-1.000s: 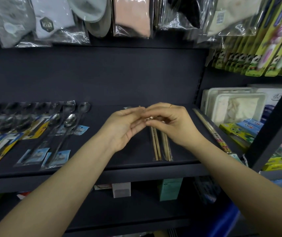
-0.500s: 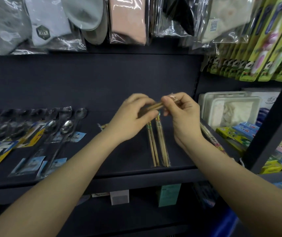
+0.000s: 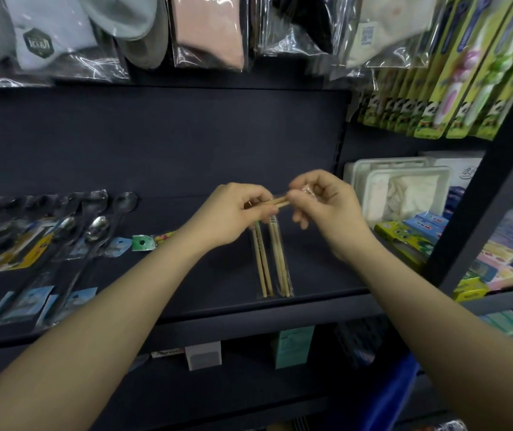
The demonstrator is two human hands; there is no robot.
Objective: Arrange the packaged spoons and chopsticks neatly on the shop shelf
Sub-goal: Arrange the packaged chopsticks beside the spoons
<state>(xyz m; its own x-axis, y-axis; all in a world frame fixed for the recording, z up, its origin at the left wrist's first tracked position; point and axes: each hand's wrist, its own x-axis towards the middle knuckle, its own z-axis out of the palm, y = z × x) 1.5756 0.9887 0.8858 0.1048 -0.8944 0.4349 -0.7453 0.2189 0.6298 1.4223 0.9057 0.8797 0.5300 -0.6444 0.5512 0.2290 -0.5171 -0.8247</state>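
A clear packet of wooden chopsticks (image 3: pixel 280 202) is held sideways above the dark shelf (image 3: pixel 311 262). My left hand (image 3: pixel 233 216) grips its left part and my right hand (image 3: pixel 323 206) pinches its plastic end. Below the hands two more chopstick packets (image 3: pixel 272 262) lie side by side, pointing toward the shelf's front edge. Packaged metal spoons (image 3: pixel 93 237) lie in overlapping rows on the left half of the shelf. A small green-tagged packet (image 3: pixel 152 241) lies between the spoons and my left forearm.
Bagged socks (image 3: pixel 205 29) hang above the shelf. The right bay holds green carded toothbrushes (image 3: pixel 466 76), white plastic trays (image 3: pixel 404 188) and small colourful boxes (image 3: pixel 410 234). A dark upright post (image 3: pixel 479 197) divides the bays. Boxes (image 3: pixel 292 346) sit on the lower shelf.
Both hands rose from the shelf with one chopstick packet and now hold it sideways in the air. The two packets lying on the shelf came into full view.
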